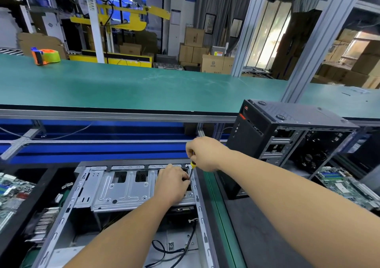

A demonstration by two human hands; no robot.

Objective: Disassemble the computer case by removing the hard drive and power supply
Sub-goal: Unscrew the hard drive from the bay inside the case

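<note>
I see the open computer case lying flat on its side, right below me. All my places are told from this case.

My right hand is above the far right corner of the case. Its fingers are curled around the top of a screwdriver with a yellow and black handle. The thin shaft points down into that corner.

My left hand rests on the gray metal drive cage inside the far part of the case. Its fingertips are curled right beside the screwdriver shaft, near the tip. I cannot tell if they pinch the shaft or just touch it.

I cannot pick out the hard drive or the power supply. Black cables lie loose in the near part of the case.

To the right of the case stands a second black computer tower, open on one side. A green circuit board lies further right. Another circuit board lies to the left. Far behind the case, on the long green table, sits an orange tape dispenser.
</note>
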